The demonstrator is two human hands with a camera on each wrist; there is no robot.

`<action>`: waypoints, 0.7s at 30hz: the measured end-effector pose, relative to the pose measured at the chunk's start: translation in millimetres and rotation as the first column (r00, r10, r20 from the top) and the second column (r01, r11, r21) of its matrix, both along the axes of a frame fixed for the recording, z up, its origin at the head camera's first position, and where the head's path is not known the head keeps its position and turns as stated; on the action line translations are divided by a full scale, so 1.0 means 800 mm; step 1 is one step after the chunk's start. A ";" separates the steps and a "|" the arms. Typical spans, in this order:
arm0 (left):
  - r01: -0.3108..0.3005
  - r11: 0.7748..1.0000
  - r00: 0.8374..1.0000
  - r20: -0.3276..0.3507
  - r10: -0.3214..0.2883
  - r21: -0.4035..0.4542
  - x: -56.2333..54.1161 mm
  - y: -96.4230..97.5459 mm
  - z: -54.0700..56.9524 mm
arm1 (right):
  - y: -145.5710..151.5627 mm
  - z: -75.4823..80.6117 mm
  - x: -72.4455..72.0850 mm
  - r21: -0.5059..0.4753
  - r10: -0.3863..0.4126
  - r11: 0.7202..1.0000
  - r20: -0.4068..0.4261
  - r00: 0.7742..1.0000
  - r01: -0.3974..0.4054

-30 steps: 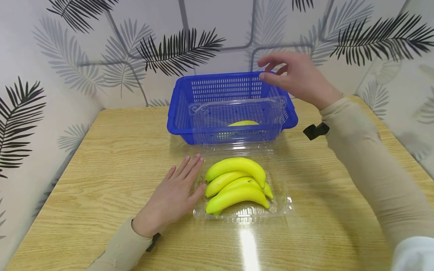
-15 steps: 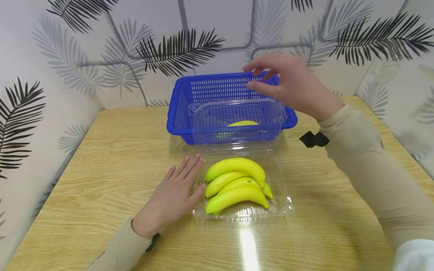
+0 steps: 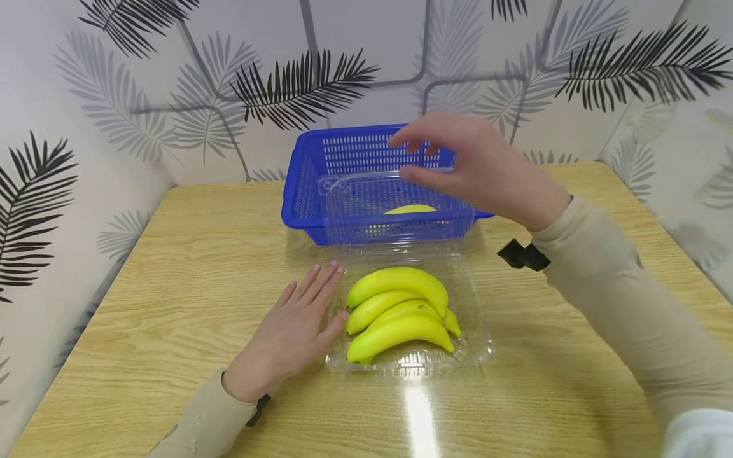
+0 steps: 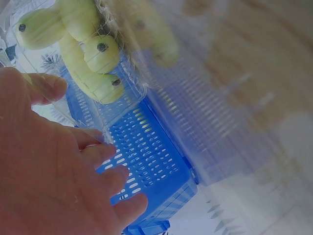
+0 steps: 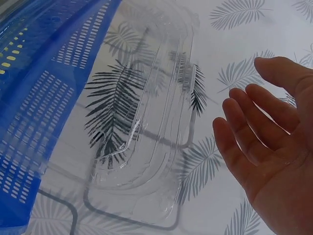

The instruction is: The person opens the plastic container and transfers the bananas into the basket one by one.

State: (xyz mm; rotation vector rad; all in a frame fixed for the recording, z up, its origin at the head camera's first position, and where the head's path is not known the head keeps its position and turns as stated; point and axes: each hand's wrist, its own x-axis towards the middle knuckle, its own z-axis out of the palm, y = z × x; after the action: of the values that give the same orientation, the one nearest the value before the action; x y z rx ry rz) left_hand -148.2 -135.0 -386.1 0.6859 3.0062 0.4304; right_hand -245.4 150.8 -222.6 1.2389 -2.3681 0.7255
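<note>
A clear plastic clamshell container (image 3: pixel 476 331) lies unfolded on the table, its base holding several yellow bananas (image 3: pixel 401 334). Its raised lid (image 5: pixel 161 161) leans back against the blue basket in the head view. My left hand (image 3: pixel 283 343) rests flat along the base's left side, fingers straight and thumb at the edge; in the left wrist view its fingertips lie right at the clear wall. My right hand (image 3: pixel 483 168) hovers above the lid's right end with loosely bent fingers and nothing in it. From the right wrist view, the hand (image 5: pixel 279 147) is apart from the lid.
The blue perforated basket (image 3: pixel 298 203) stands behind the container, near the patterned wall (image 3: pixel 366 63). Through the lid, another banana (image 3: pixel 411 208) shows inside the basket. Both stand on a wood-grain table (image 3: pixel 189 286).
My right hand has moved left and down, from the basket's back right corner to over the lid. My left hand, the bananas and the basket have stayed in place.
</note>
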 end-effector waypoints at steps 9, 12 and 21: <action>-0.007 1.000 1.000 0.007 0.007 0.003 0.001 -0.001 0.000 | -0.010 -0.012 0.016 -0.033 0.118 0.992 -0.006 0.993 -0.118; -0.009 1.000 1.000 0.004 0.009 0.000 0.001 -0.001 0.000 | -0.013 -0.017 0.021 -0.038 0.151 0.988 -0.006 0.988 -0.151; 0.001 1.000 1.000 0.005 -0.001 -0.003 0.001 -0.001 0.001 | -0.018 -0.034 0.033 -0.036 0.176 0.984 -0.001 0.984 -0.176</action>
State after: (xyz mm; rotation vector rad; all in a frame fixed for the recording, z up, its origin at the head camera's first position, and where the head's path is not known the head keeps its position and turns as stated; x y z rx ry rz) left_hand -147.7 -135.8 -385.7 0.6857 3.0010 0.4264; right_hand -219.0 136.5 -249.6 1.4456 -2.2571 0.8199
